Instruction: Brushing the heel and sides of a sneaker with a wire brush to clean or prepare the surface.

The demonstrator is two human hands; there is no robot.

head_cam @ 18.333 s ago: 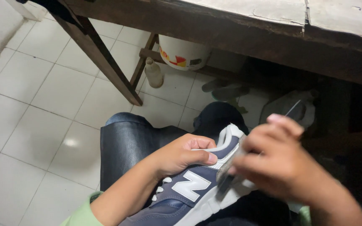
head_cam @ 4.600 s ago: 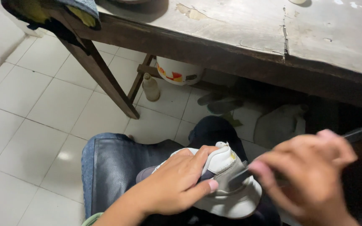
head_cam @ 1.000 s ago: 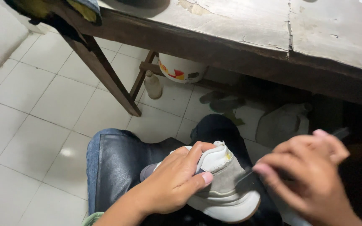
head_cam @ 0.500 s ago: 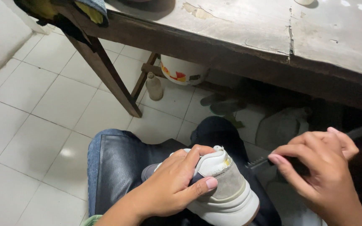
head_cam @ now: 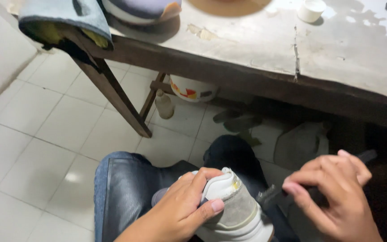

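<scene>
My left hand [head_cam: 182,208] grips a grey and white sneaker [head_cam: 236,215] by its heel and holds it on my lap, sole edge turned to the lower right. My right hand [head_cam: 332,195] is closed around a dark brush [head_cam: 287,192]. The brush's handle sticks out up and to the right past my fingers, and its bristle end sits just right of the shoe's heel. My legs in dark trousers [head_cam: 126,188] lie under the shoe.
A worn wooden table [head_cam: 256,49] spans the top, with a small white cup [head_cam: 311,9], a bowl and a folded cloth [head_cam: 63,22] on it. Beneath it stand a white bucket [head_cam: 191,89] and a small bottle [head_cam: 164,104]. The floor [head_cam: 36,134] is white tile.
The view has tilted up, showing more of the tabletop. My right hand with the brush has drawn back a little from the shoe's side toward the heel. My left hand keeps its grip.
</scene>
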